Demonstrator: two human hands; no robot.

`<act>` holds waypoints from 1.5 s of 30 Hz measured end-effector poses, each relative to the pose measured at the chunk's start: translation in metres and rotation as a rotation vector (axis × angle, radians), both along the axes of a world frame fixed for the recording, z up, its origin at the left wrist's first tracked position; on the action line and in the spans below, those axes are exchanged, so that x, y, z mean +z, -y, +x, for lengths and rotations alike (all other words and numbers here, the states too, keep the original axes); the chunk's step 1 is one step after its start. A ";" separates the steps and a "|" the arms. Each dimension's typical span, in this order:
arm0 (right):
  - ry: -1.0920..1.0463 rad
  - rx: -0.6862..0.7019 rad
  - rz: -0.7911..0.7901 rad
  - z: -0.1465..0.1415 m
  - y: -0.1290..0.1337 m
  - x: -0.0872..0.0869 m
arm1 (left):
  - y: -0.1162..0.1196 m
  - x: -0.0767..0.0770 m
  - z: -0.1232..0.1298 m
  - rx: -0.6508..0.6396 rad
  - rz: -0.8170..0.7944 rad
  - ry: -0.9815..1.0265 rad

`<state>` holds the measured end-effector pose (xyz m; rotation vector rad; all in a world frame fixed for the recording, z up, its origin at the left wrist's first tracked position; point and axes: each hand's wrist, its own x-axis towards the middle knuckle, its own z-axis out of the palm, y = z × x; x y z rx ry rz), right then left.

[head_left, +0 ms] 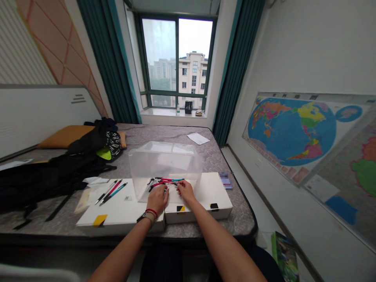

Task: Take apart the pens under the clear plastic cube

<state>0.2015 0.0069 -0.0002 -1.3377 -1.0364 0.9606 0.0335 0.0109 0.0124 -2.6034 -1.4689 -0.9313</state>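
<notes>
1. Forearms (123, 258) are stretched forward, the left hand (157, 199) and right hand (185, 191) held close together.
2. Both hands are clenched on a bundle of pens (166, 182), the right hand nearer its teal end.
3. Its long axis is laid left to right, dark tips pointed left, against a clear box (166, 156).

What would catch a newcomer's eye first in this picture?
The large transparent plastic box on the quilted grey mattress stands out at the center, with the left hand and right hand holding a bundle of red and teal pens in front of it. On the right wall hangs a bright world map. Straight ahead, a window between teal curtains looks out on a pale apartment building.
</notes>
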 end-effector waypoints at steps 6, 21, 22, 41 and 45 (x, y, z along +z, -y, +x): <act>0.126 0.120 0.064 0.001 0.003 0.002 | 0.001 0.003 -0.001 -0.068 0.024 -0.018; -0.346 -0.117 -0.010 0.002 -0.007 0.004 | 0.000 -0.002 -0.002 -0.023 -0.004 0.041; -0.356 -0.115 -0.013 0.002 -0.006 0.005 | 0.000 -0.001 -0.002 -0.024 0.000 0.039; -0.254 -0.058 0.014 0.003 -0.006 0.000 | -0.006 -0.010 -0.003 -0.109 0.087 0.091; -0.185 -0.041 0.034 0.003 -0.005 -0.002 | -0.006 -0.011 -0.005 -0.086 0.101 0.066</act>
